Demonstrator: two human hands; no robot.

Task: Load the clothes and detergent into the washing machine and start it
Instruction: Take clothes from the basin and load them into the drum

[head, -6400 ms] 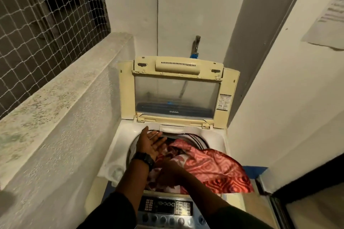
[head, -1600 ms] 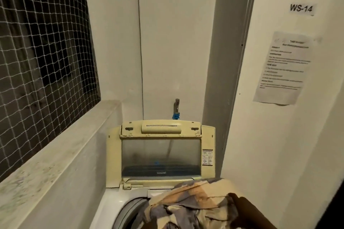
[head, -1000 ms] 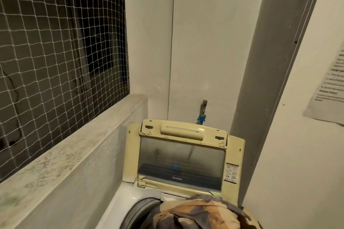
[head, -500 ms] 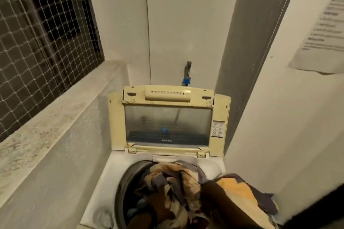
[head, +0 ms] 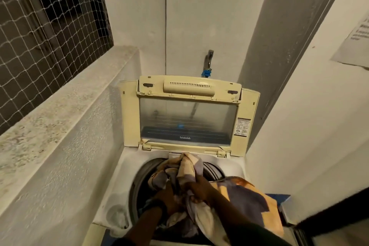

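A top-loading washing machine [head: 127,168] stands below me with its yellowed lid [head: 187,114] raised upright. A purple, cream and orange patterned cloth [head: 245,195] fills the round drum opening and spills over the machine's right side. My left hand [head: 169,197], with a dark watch on the wrist, is sunk into the cloth inside the drum. My right hand [head: 199,187] is closed on a bunch of the same cloth near the drum's middle. No detergent is in view.
A speckled concrete ledge [head: 65,102] with a netted window above it runs along the left. A tap with a blue fitting [head: 207,66] sits on the back wall. A paper notice [head: 357,40] hangs on the right wall, which stands close beside the machine.
The view has tilted down toward the drum. The patterned cloth has gone from above the rim down into the opening, and both hands now show pressed into it. The red cloth seen earlier is covered.
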